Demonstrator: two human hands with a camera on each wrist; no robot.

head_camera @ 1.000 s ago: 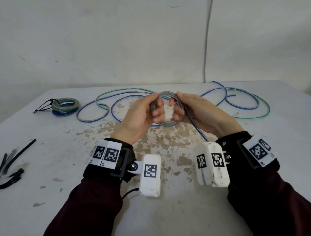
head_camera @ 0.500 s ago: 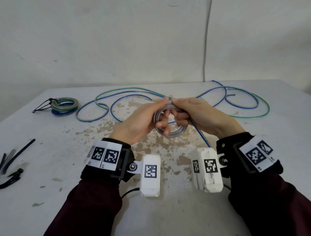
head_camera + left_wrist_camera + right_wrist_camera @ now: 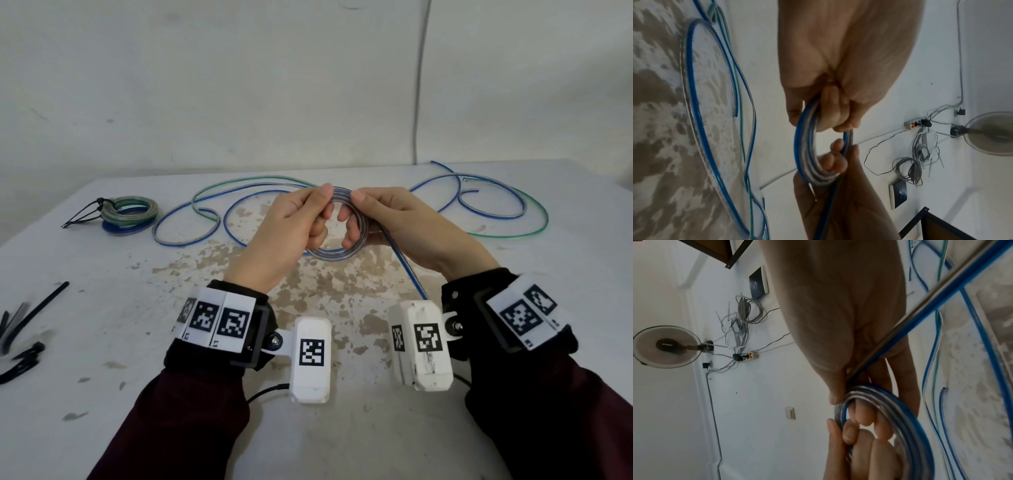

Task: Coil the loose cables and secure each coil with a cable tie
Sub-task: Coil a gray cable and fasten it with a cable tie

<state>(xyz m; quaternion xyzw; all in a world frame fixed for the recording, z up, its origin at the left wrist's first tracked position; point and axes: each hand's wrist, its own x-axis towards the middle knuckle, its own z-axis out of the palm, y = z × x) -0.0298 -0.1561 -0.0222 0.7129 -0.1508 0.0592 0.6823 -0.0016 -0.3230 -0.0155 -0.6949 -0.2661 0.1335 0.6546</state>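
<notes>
Both hands hold a small coil (image 3: 329, 255) of blue-and-clear cable above the middle of the table. My left hand (image 3: 291, 229) pinches the coil's left side, its fingers curled through the ring (image 3: 807, 146). My right hand (image 3: 400, 226) grips the right side (image 3: 890, 404), and the cable's free length (image 3: 409, 277) runs down under that wrist. Loose blue and green cables (image 3: 212, 219) lie in loops across the back of the table, with more loose cable (image 3: 507, 219) at the right.
Two finished coils (image 3: 128, 214) bound with black ties sit stacked at the back left. Several black cable ties (image 3: 24, 329) lie at the table's left edge. The white table (image 3: 342, 428) has worn brown patches; a wall stands right behind it.
Both hands have lifted the coil a little and shifted their grips up toward its top. The coil has turned from tilted to facing me more squarely.
</notes>
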